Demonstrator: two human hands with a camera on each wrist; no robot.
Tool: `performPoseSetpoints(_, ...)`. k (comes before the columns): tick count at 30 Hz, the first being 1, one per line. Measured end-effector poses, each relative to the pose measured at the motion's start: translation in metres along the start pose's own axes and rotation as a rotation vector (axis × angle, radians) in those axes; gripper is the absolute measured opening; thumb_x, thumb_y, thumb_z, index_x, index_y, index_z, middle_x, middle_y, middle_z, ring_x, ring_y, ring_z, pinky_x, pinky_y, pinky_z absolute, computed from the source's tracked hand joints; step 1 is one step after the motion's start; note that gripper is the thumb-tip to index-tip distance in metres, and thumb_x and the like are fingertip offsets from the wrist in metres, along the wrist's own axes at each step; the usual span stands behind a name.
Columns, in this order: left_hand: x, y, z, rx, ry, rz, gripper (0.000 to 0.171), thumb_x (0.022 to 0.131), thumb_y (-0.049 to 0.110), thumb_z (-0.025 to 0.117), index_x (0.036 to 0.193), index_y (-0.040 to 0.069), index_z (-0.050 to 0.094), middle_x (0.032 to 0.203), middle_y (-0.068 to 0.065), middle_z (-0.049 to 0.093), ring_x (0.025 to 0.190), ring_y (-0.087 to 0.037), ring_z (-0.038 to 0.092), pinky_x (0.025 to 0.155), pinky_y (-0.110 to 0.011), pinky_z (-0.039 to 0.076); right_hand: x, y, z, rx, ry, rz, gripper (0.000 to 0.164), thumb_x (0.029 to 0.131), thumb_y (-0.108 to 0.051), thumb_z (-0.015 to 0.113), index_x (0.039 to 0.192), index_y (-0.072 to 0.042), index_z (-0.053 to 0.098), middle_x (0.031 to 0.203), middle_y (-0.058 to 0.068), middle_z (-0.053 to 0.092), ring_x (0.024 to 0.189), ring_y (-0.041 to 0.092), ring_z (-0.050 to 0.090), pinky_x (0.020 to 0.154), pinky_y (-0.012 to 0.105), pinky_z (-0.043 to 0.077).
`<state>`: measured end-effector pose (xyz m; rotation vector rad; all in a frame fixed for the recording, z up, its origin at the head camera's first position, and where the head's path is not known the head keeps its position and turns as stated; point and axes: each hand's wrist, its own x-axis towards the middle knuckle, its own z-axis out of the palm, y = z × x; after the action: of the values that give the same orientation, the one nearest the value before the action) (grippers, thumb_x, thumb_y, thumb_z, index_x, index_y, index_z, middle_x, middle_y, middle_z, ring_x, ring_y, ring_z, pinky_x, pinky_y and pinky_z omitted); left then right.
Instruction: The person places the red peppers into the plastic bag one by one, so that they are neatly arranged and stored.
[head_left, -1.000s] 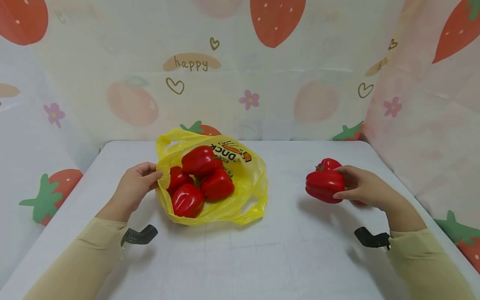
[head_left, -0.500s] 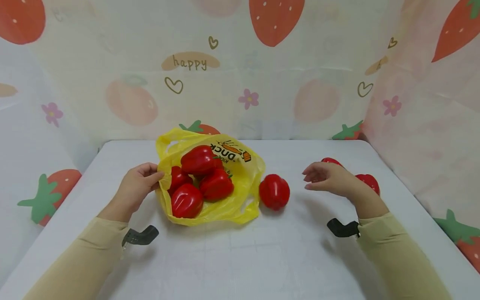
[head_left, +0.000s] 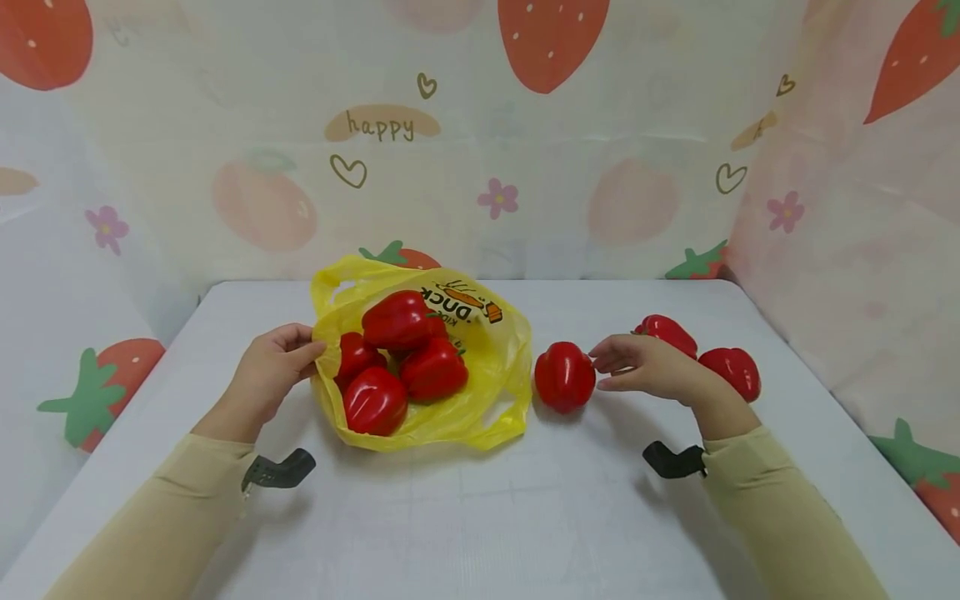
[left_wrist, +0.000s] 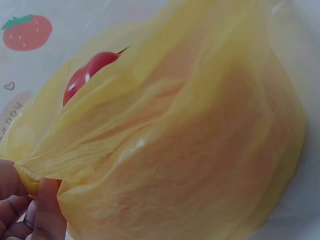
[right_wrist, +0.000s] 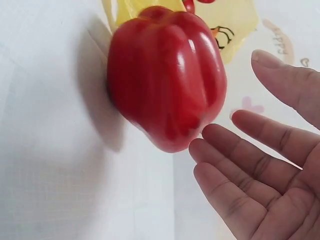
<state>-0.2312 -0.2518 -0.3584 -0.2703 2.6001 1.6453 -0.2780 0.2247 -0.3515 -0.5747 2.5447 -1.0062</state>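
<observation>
My left hand (head_left: pixel 273 371) pinches the left rim of a yellow plastic bag (head_left: pixel 491 392), whose mouth faces me. Several red bell peppers (head_left: pixel 375 402) lie heaped inside it. In the left wrist view thumb and fingers grip a fold of the bag (left_wrist: pixel 175 165), and one pepper (left_wrist: pixel 90 75) shows above the edge. A single bell pepper (head_left: pixel 565 377) rests on the table just right of the bag. Beside it is my right hand (head_left: pixel 645 367), fingers spread and slightly bent, fingertips right at the pepper's end (right_wrist: pixel 167 80) in the right wrist view, holding nothing.
Two more red peppers lie behind the right forearm, one farther back (head_left: pixel 667 333) and one to the right (head_left: pixel 732 372). A white table (head_left: pixel 480 533) carries everything. Strawberry-printed cloth (head_left: pixel 450 200) hangs behind and at both sides.
My right hand carried a pepper leftward and let it go beside the bag. The pepper has since shifted slightly right, toward the fingertips. The left hand keeps its hold on the bag.
</observation>
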Motion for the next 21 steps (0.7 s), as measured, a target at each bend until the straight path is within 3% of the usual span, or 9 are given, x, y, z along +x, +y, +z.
performPoseSetpoints(9,0.001,0.0,0.0,0.009,0.002,0.001,0.036,0.094,0.029,0.049,0.121,0.005,0.049,0.121,-0.015,0.05,0.108,-0.028,0.051,0.09,-0.034,0.046,0.002,0.0,0.0,-0.051,0.034,-0.043,0.045,0.079,-0.032,0.071,0.116,-0.011,0.056,0.113,0.009,0.06,0.107,0.029,0.056,0.086,0.038,0.051)
performPoseSetpoints(21,0.001,0.0,0.001,-0.007,0.0,0.037,0.036,0.094,0.028,0.05,0.119,0.002,0.05,0.118,-0.015,0.051,0.105,-0.026,0.052,0.086,-0.026,0.049,0.017,-0.014,0.011,-0.072,0.044,-0.003,0.049,0.08,-0.032,0.069,0.123,-0.015,0.053,0.123,0.01,0.055,0.114,0.03,0.05,0.088,0.041,0.049)
